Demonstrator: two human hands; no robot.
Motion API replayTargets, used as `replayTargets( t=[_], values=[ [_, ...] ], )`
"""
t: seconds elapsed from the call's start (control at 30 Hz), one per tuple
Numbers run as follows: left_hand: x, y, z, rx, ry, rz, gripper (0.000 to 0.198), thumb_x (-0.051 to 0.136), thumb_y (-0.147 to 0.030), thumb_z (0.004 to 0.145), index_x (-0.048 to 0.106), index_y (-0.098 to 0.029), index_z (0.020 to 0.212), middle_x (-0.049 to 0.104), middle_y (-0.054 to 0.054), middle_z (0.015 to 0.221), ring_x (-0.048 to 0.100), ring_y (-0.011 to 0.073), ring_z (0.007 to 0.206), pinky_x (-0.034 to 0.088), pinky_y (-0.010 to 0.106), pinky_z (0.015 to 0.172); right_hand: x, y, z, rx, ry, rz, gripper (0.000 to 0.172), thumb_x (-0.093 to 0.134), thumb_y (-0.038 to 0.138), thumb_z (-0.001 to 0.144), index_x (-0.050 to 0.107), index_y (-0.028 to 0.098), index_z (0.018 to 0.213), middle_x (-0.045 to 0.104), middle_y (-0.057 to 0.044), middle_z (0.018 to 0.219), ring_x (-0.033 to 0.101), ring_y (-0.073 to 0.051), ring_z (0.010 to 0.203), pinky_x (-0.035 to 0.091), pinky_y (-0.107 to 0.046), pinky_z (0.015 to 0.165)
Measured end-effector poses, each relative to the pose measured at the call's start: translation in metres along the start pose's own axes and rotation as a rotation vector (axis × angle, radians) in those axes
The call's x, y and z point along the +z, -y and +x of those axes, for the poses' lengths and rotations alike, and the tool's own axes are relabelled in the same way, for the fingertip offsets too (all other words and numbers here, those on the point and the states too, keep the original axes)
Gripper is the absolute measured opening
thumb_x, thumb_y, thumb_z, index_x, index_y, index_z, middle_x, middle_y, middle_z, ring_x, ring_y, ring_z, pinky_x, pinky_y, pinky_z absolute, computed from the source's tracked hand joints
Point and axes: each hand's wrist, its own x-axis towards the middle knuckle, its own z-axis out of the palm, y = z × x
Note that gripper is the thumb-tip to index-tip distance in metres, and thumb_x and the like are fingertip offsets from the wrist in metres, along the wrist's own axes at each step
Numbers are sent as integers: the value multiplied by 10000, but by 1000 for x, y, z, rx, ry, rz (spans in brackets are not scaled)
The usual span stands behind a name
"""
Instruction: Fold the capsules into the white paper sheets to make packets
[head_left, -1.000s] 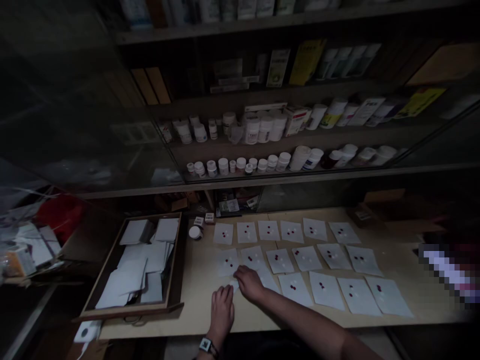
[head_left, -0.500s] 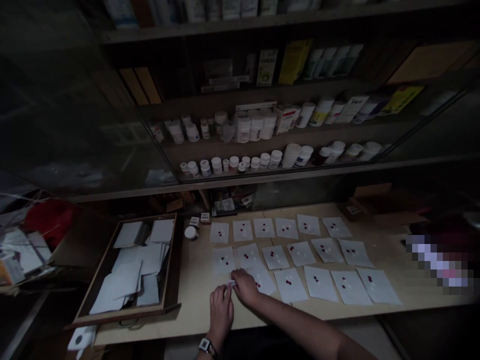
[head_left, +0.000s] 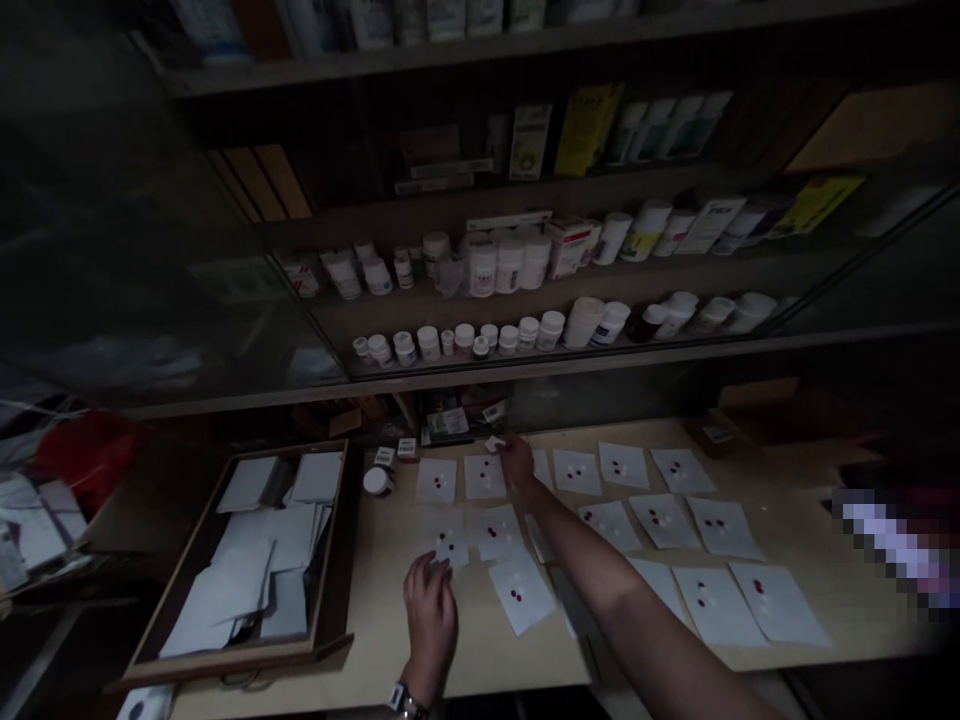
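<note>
Room: A dim pharmacy-like storeroom, with a glass-fronted medicine cabinet (head_left: 570, 368) filling the upper frame and rows of plastic pill bottles (head_left: 499, 265) on its shelves.

Counter: A pale wooden counter (head_left: 390, 630) ran across the lower frame, with a red bag (head_left: 86, 450) in the dim clutter at far left. A pixelated blur covered something at right.

Drawer: A wooden drawer (head_left: 225, 660) at lower left held loose white paper squares (head_left: 240, 570). A white-capped jar (head_left: 377, 481) and two small cartons (head_left: 396, 453) stood just beyond its upper right corner.

Sheets: Paper sheets (head_left: 521, 595) lay in loose rows across the counter, each bearing red and white tablets (head_left: 516, 596). The forearm hid parts of several.

Left hand: The left hand (head_left: 430, 617), with a wristwatch (head_left: 401, 700), lay palm down, fingers slightly spread. Its fingertips were at the near edge of a sheet in the middle row, holding nothing visible.

Right hand: The right hand (head_left: 517, 462) reached to the back row, fingertips drawn together beside a small white scrap (head_left: 493, 443). Whether they gripped it, I could not tell.

Work in hand: The arm was stretched across the sheets, working at the far row, while the left hand stayed at the middle row.
</note>
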Motion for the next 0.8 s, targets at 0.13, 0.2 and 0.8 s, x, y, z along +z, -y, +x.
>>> replayTargets(
  t=[0.13,0.2,0.8],
  values=[
    [3,5,-23,-35,5,10,318,388,-200,916,675,-204,1052,602,128,1141,543,280,1117,482,487,923,17,4,10,-2,39,-74,226,595,228,771,712,196,961,726,-55,909,649,-224,860,466,-299,749],
    [1,9,-34,-73,-4,12,314,386,-216,924,680,-202,1032,605,131,1131,555,278,1098,496,476,904,20,3,8,-36,51,-131,203,598,242,793,718,200,952,717,-71,958,635,-234,919,453,-303,783],
    [5,-3,-23,-174,119,111,422,391,-95,834,624,-135,1184,591,144,1245,522,271,1179,441,457,999,-38,-63,-177,-468,352,-274,326,399,103,834,679,199,970,651,-89,1048,553,-233,1020,411,-323,893]
  ],
)
